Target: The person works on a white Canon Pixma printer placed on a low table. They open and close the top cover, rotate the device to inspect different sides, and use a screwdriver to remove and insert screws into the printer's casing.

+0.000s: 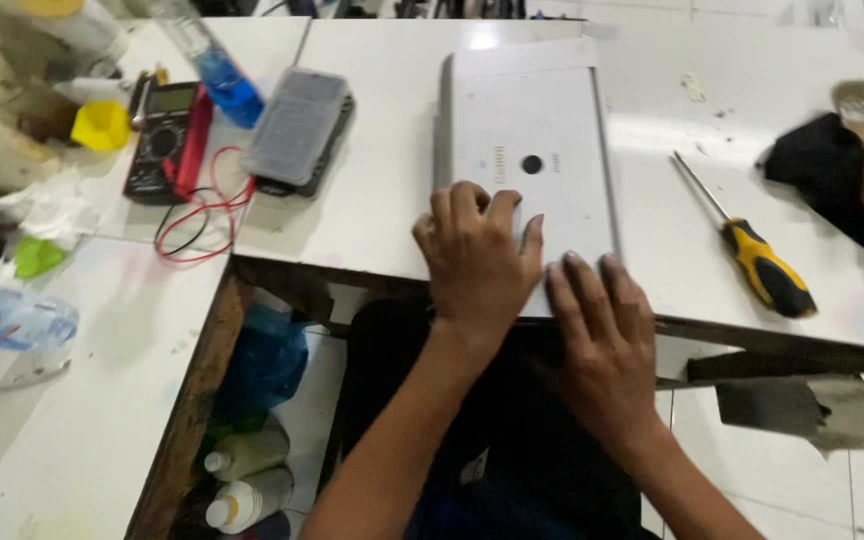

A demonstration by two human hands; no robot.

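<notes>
Fingers of the left hand point(474, 255) curl down onto the near end of a flat white plastic rectangular device casing point(532, 150), pressing on it rather than closing around it. Just beside it, the right hand point(600, 335) lies flat with fingers spread loosely, fingertips point(572, 265) touching the casing's near edge, where it overhangs the rim of the white desk point(372, 200). Neither grip encloses anything. The casing lies flat on the desk, lengthwise away from the person, a small dark round mark at its middle. To the right, apart from it, rests a screwdriver with a yellow and black handle point(752, 250); farther right a black cloth point(832, 165). To the left sit a grey translucent compartment box point(297, 125) and a black multimeter with red leads point(167, 140).
</notes>
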